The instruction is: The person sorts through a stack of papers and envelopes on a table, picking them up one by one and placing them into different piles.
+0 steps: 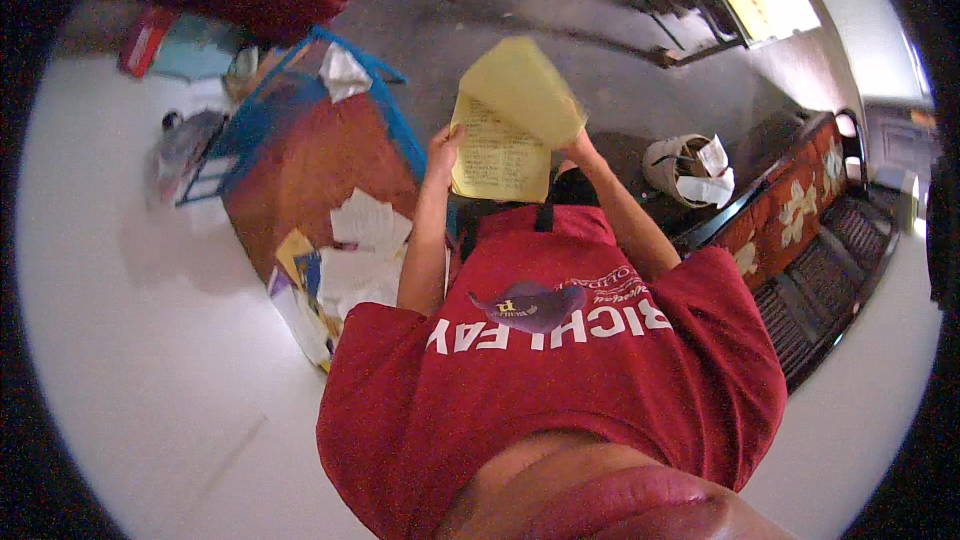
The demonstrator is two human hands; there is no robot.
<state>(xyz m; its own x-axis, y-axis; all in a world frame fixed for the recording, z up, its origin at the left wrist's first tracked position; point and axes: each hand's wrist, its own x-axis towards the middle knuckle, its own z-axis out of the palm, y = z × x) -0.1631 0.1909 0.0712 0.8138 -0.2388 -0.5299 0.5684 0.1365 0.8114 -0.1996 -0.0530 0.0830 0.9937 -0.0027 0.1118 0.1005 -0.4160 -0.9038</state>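
Observation:
In front of my lap I hold a stack of yellow paper sheets (501, 165), covered in lines of writing. My left hand (447, 146) grips its left edge, thumb on top. A raised yellow sheet (517, 79), blurred and folded over the upper part of the stack, has its lower right corner at my right hand (576, 144). The fingers of that hand are partly hidden behind the paper. Whether the sheets are bound together, I cannot tell.
To my left is a brown-topped table (300, 165) with a blue frame (397, 120), loose papers (367, 225) and a crumpled white item (344, 73). At right, a bucket (667, 165) holding scraps stands by a dark bench (810, 262) with a flowered cushion (796, 214).

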